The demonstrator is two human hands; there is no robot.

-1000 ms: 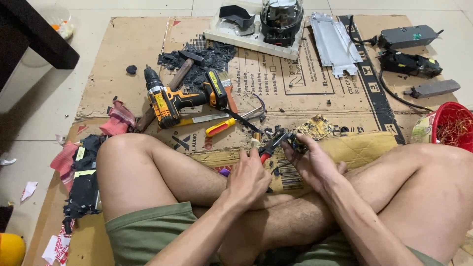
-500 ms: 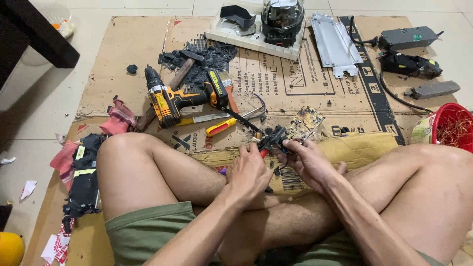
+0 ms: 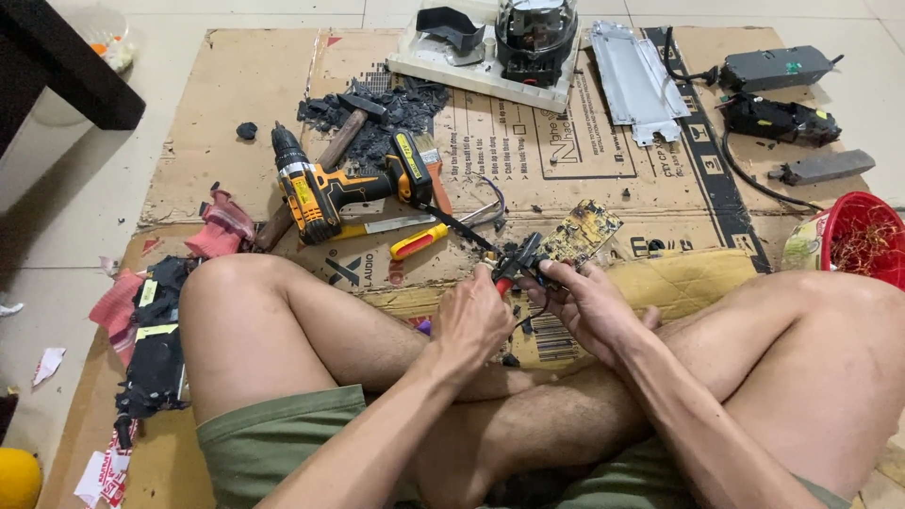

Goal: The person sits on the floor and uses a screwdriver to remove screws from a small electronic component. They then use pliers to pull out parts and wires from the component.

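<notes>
Cardboard sheet [image 3: 236, 179]: spread on the tiled floor, carrying the tools and scrap.
Head view, left hand [image 3: 471, 320]: closed round red-handled pliers [image 3: 514, 264], whose tip meets the part in the other hand.
Right hand [image 3: 589, 306]: fingers pinching a small dark part with wires [image 3: 528, 253], just near of the circuit board [image 3: 580, 234].
Circuit board: lying tilted on the cardboard, centre, just far of both hands.
Cordless drill [image 3: 330, 188]: left of centre, lying on its side.
Screwdriver [image 3: 419, 242]: just near of the drill.
Red basket [image 3: 863, 236]: far right.
</notes>
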